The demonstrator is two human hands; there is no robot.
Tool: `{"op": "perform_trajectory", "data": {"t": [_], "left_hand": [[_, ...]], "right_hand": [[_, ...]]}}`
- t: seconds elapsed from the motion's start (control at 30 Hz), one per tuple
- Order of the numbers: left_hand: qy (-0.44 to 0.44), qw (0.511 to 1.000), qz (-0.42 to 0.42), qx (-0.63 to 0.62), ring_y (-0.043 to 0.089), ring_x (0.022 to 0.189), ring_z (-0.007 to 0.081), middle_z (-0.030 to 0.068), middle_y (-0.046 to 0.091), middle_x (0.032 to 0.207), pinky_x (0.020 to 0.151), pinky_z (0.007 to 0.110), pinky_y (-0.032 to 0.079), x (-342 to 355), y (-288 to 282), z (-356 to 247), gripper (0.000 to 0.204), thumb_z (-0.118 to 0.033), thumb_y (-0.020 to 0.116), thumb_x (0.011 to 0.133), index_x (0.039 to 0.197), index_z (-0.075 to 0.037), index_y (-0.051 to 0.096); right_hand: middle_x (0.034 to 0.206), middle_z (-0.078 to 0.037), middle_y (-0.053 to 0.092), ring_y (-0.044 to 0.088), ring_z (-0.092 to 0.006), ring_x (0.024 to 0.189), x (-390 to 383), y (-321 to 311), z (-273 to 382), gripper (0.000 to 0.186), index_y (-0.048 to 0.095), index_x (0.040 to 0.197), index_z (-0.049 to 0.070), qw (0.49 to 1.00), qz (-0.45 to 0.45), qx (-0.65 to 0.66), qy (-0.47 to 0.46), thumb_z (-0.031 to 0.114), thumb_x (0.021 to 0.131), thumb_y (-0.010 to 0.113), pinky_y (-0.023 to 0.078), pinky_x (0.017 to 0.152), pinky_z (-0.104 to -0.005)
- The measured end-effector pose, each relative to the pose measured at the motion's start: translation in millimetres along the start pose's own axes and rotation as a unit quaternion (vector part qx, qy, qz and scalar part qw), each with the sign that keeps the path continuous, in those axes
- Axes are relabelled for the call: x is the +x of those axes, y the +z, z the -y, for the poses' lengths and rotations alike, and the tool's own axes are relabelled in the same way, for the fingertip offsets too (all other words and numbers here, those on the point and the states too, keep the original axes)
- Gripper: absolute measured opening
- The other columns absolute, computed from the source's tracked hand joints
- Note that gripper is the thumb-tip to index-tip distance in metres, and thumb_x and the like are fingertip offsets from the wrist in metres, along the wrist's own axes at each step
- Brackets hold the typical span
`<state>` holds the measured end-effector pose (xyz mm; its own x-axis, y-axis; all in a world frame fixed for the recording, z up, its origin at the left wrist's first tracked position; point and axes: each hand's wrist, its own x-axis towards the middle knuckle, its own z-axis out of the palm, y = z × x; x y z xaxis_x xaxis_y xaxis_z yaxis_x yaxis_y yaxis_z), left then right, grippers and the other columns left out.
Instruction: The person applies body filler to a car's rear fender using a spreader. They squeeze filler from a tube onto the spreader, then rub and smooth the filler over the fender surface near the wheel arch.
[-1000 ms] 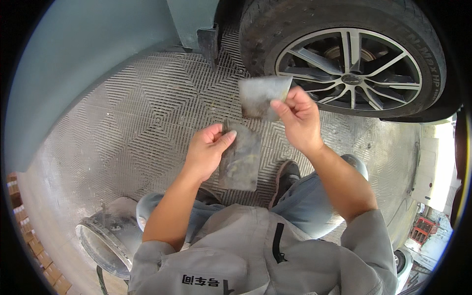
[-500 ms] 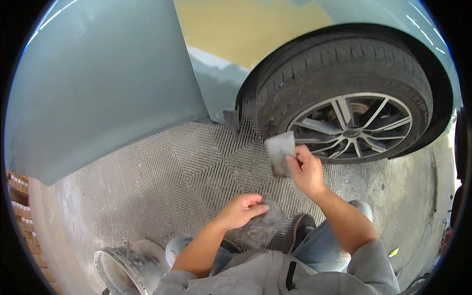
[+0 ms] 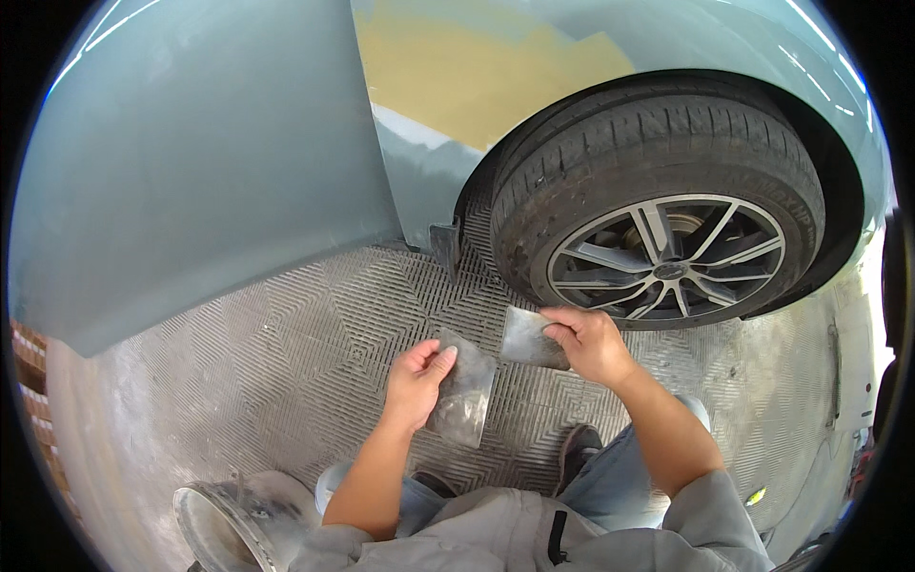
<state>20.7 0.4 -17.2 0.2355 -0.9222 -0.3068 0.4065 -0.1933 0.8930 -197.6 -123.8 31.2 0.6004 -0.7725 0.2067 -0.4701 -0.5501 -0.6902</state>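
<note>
A grey-blue car (image 3: pixel 219 162) fills the far side above a patterned floor (image 3: pixel 295 372). Its wheel (image 3: pixel 658 208) stands far right; a yellow patch (image 3: pixel 467 71) lies left of that. A bucket (image 3: pixel 278 513) sits near left. The left grip (image 3: pixel 415 383) pinches a tilted grey plate (image 3: pixel 464 398); slightly farther right, the right grip (image 3: pixel 593 345) holds a smaller plate (image 3: pixel 529 339).

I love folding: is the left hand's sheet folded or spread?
Spread: the sheet in the left hand shows a broad face, no fold.
</note>
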Motion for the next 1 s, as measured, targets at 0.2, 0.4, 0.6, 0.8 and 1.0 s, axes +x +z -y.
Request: {"op": "perform_trajectory", "data": {"t": [0.2, 0.4, 0.6, 0.8, 1.0], "left_hand": [[-0.089, 0.988, 0.092, -0.081, 0.057, 0.078, 0.0076, 0.0009, 0.063, 0.087, 0.072, 0.022, 0.048, -3, -1, -4, 0.016, -0.016, 0.061, 0.09, 0.095, 0.0, 0.061], [0.047, 0.995, 0.053, 0.063, 0.056, 0.073, 0.006, 0.0018, 0.065, 0.083, 0.068, 0.021, 0.046, -6, 18, -3, 0.013, -0.008, 0.061, 0.089, 0.097, 0.002, 0.061], [0.201, 0.968, -0.075, 0.134, 0.049, 0.065, 0.0045, -0.0005, 0.061, 0.072, 0.059, 0.021, 0.043, -14, 21, 3, 0.013, -0.009, 0.065, 0.086, 0.09, 0.003, 0.062], [0.203, 0.974, -0.032, 0.093, 0.05, 0.068, 0.0034, -0.0014, 0.061, 0.077, 0.061, 0.019, 0.043, -8, 14, 0, 0.012, -0.008, 0.062, 0.089, 0.094, 0.003, 0.062], [0.203, 0.972, -0.045, 0.113, 0.053, 0.07, 0.0052, 0.0009, 0.064, 0.08, 0.064, 0.021, 0.045, -8, 25, 8, 0.015, -0.008, 0.062, 0.088, 0.097, 0.004, 0.062]], "right_hand": [[0.093, -0.015, 0.067, 0.064, -0.0319, 0.081, 2, -5, 5, 0.019, 0.066, 0.103, 0.006, 0.974, 0.226, 0.021, -0.01, 0.013, 0.086, 0.059, 0.052, 0.073, -0.035], [0.086, -0.01, 0.069, 0.062, -0.0185, 0.074, 8, 2, 7, 0.027, 0.065, 0.106, 0.002, 0.908, 0.214, 0.261, 0.247, 0.024, 0.093, 0.055, 0.049, 0.075, -0.027], [0.08, -0.015, 0.066, 0.063, -0.0225, 0.07, 1, 19, -2, 0.027, 0.066, 0.098, 0.004, 0.955, 0.122, -0.26, 0.071, 0.028, 0.09, 0.056, 0.049, 0.068, -0.0315], [0.079, -0.011, 0.065, 0.061, -0.0169, 0.067, 5, -6, -2, 0.024, 0.064, 0.105, 0.0, 0.985, 0.034, 0.128, 0.112, 0.006, 0.082, 0.064, 0.048, 0.062, -0.027], [0.131, -0.018, 0.05, 0.052, -0.028, 0.118, -2, -2, 21, 0.041, 0.067, 0.111, 0.012, 0.921, 0.247, 0.289, -0.085, 0.009, 0.071, 0.076, 0.044, 0.095, -0.0351]]}}
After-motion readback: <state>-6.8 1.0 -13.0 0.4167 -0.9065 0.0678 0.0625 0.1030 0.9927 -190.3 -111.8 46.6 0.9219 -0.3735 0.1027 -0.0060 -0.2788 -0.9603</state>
